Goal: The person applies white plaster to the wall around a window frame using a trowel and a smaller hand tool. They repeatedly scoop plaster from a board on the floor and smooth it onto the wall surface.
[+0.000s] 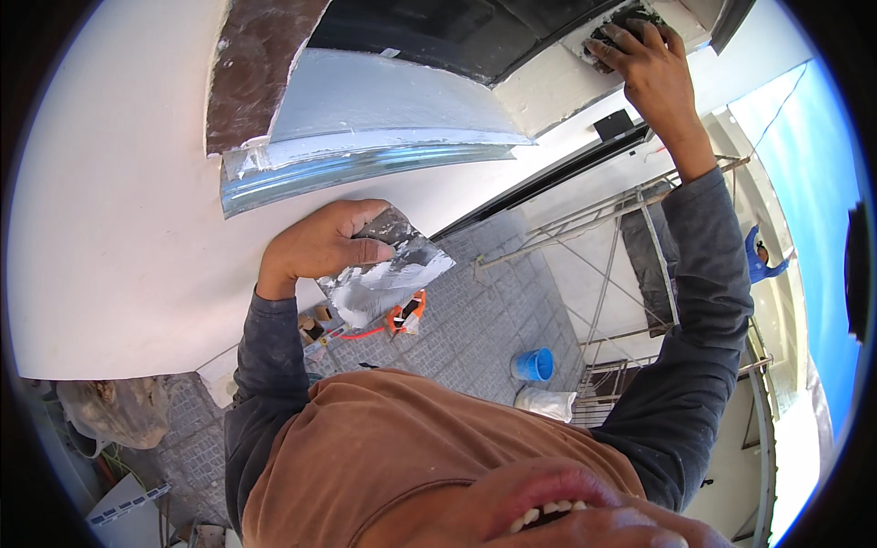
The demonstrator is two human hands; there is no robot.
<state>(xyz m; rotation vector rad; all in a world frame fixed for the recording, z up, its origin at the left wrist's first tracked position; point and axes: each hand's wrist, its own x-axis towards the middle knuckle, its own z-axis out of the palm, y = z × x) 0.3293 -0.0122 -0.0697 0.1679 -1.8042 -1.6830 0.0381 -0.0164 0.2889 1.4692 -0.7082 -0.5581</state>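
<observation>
My left hand (324, 239) is closed around a flat metal scraper plate (384, 301), its thumb on the upper face. White wet filler lies spread over the plate's lower part. Up at the top right, my right hand (650, 68) reaches to the pale side face (548, 96) of a wall recess. Its bent fingers press a dark flat blade (603, 53) against that surface; the fingers and blade are smudged with filler, and part of the blade is hidden behind them. Between the hands, a shiny metal strip (365, 169) with white smears edges the recess.
A dark glossy panel (429, 35) sits inside the recess, beside a brown board (260, 73). Below, on grey paving (484, 283), stand a blue bucket (533, 364), a white sack (545, 403) and an orange bag (407, 313). Metal scaffolding (639, 210) rises at right; another person (760, 256) is beyond.
</observation>
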